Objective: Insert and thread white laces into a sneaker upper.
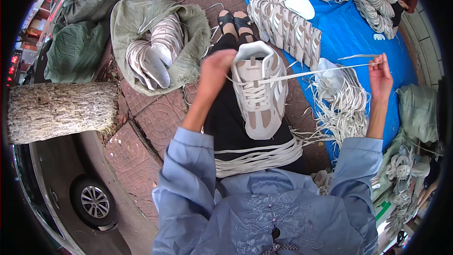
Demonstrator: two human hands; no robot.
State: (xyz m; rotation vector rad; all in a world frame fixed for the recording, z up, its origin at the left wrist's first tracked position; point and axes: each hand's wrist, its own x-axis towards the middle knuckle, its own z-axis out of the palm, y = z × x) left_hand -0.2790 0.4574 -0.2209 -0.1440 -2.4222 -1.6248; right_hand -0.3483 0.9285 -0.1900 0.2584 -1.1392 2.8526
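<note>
The left hand (214,68) is covering the sneaker's (258,92) near collar (fingertips hidden), and the picture's dark rim is cutting off the shoe piles (377,0) beyond the right hand (380,76).

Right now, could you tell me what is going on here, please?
A seated person is lacing a beige and white sneaker on their lap. The left hand steadies its collar, while the right hand pulls a white lace taut to the side. Loose laces lie across the lap, and finished sneakers are lined up on a blue tarp.
</note>
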